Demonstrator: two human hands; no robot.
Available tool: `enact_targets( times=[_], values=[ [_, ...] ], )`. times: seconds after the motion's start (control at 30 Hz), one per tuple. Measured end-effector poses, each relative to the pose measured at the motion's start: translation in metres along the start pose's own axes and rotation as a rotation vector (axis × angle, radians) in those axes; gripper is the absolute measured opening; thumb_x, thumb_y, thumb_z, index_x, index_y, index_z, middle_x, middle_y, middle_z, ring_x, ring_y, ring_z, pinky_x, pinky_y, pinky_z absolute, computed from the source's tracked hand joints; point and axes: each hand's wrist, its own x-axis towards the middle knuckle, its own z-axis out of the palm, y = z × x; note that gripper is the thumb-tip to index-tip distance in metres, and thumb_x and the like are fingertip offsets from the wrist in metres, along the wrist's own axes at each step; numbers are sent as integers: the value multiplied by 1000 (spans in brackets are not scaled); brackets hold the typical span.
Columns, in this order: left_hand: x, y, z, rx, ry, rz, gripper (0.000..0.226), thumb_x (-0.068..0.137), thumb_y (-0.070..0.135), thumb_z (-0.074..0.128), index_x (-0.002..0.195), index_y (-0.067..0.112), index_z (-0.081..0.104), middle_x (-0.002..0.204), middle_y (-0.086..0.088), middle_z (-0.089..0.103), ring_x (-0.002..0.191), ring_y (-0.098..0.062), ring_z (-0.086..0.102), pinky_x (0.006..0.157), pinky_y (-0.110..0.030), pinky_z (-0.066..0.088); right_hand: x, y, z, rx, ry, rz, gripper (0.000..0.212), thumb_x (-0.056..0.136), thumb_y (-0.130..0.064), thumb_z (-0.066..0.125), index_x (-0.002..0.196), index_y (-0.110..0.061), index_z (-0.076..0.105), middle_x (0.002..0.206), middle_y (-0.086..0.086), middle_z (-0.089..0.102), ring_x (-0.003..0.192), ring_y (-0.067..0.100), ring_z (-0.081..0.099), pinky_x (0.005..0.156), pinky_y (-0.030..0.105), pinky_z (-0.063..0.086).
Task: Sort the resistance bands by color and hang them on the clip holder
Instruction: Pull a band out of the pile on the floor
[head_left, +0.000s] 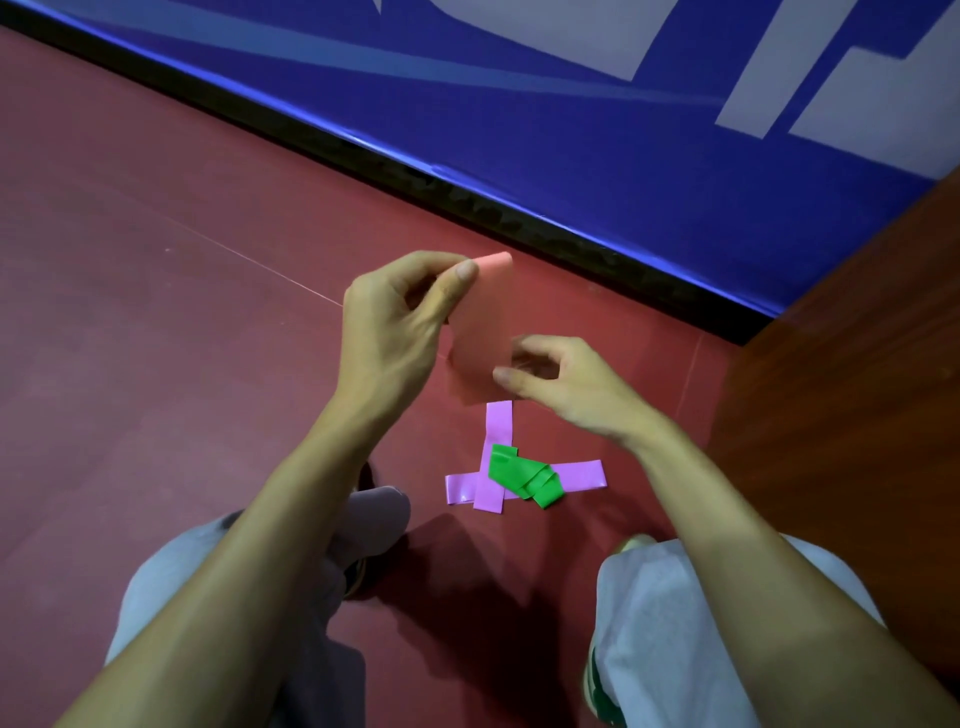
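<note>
Red floor (156, 364): everything loose lies on it, lower than your fingers.
Blue wall pad (571, 130): beyond your fingertips, along the floor's far edge.
Wooden panel (857, 389): off to the right of your right fingers.
Left hand (395, 332): thumb and curled fingers pinch the far end of the pink band (483, 338).
Right hand (566, 384): thumb and curled fingers pinch that band's near end, lower than the other grip.
Pink band: held off the floor between both grips, long axis running away from you towards the wall.
Purple bands (498, 426): two, crossed, just below your right fingers, the nearer ones.
Green band (524, 475): crumpled on their crossing.
Clip holder: not in view; you'll likely need to find it before hanging.
</note>
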Motion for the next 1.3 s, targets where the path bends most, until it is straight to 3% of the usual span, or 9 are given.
enact_targets(
  times=[0.2, 0.5, 0.57, 0.7, 0.8, 0.97, 1.1, 1.23, 1.3],
  values=[
    [-2, 2, -3, 21, -34, 38, 10, 92, 21, 61, 96, 22, 69, 80, 19, 65, 71, 2, 61, 68, -27, 53, 4, -2, 6, -40, -8, -21, 19, 77, -13, 63, 94, -17, 69, 85, -2, 70, 75, 12, 55, 74, 25, 47],
    [-4, 5, -1, -9, -38, 37, 8, 93, 19, 60, 89, 21, 66, 74, 13, 63, 66, -2, 58, 59, -17, 48, 11, 13, 9, -155, 62, 6, 16, 76, -24, 68, 90, -18, 72, 80, 10, 69, 69, 15, 53, 76, 44, 51],
    [-3, 4, 0, -19, -9, 15, 8, 93, 20, 60, 87, 19, 67, 72, 11, 63, 64, -2, 58, 58, -15, 47, 9, 12, 6, -146, 82, 13, 8, 78, -16, 69, 80, -23, 71, 76, 5, 70, 68, 16, 56, 75, 40, 51],
    [-1, 1, 2, -75, 98, -48, 12, 93, 20, 61, 84, 15, 67, 67, 7, 62, 61, -6, 56, 57, -20, 49, 7, 12, 1, -117, 124, 24, 29, 80, -10, 74, 58, -21, 58, 52, -11, 51, 52, -1, 43, 55, 17, 36],
    [1, 0, 4, -113, 180, -96, 13, 93, 20, 60, 83, 16, 67, 65, 6, 60, 58, -5, 53, 55, -25, 48, 6, 9, 0, -43, 150, 47, 30, 77, -11, 78, 63, 0, 54, 51, 2, 52, 43, 3, 48, 46, 14, 35],
    [1, 2, 9, -146, 179, -124, 13, 94, 20, 60, 83, 15, 66, 65, 7, 60, 57, 0, 51, 54, -19, 46, 1, 8, -4, -178, 217, -5, 27, 74, -19, 81, 58, -17, 59, 49, -9, 48, 49, 3, 36, 49, 17, 29],
    [-10, 4, 16, -74, 72, -76, 9, 91, 22, 64, 83, 19, 68, 66, 14, 62, 58, 4, 53, 57, -16, 45, -18, 1, -9, -102, 226, -45, 30, 76, -20, 80, 88, -41, 63, 78, -18, 67, 56, 5, 38, 58, 17, 37],
    [-21, 22, 18, -50, -80, -50, 7, 89, 23, 66, 84, 24, 70, 69, 16, 66, 62, 5, 57, 61, -20, 46, -45, -32, -27, 0, 330, -173, 31, 82, -18, 73, 108, -32, 62, 96, -10, 69, 62, 33, 46, 64, 31, 42],
    [-22, 42, 16, -49, -161, -11, 12, 89, 23, 66, 79, 28, 69, 64, 18, 65, 61, 6, 56, 61, -19, 45, -61, -57, -41, -27, 376, -222, 24, 84, -24, 68, 108, -29, 64, 96, -12, 69, 82, 40, 59, 71, 39, 47]
  ],
)
